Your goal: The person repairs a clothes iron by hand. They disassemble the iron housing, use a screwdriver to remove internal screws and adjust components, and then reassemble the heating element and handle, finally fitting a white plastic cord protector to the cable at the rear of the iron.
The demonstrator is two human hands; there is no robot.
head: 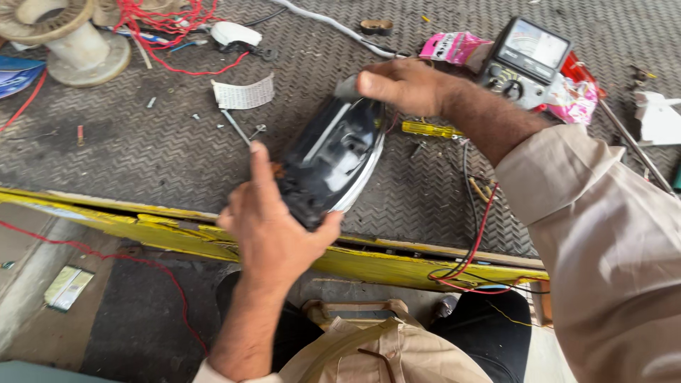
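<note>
A black electric iron body (333, 159) with a shiny metal rim is held between both hands above the grey ribbed mat (142, 156). My left hand (273, 227) grips its near, lower end, thumb on one side and fingers on the other. At its far, upper end my right hand (404, 85) is closed over the tip. The iron is tilted, with its open inner side facing up. An analog multimeter (525, 60) lies just beyond my right wrist, with red and black leads (472, 241) running down past the bench edge.
A yellow chipped bench edge (177, 230) runs across the front. On the mat lie a screwdriver (237, 128), a ribbed white paper piece (245, 93), pink packets (454, 46), a white spool (78, 39), red wire (170, 21) and a white cable (333, 27).
</note>
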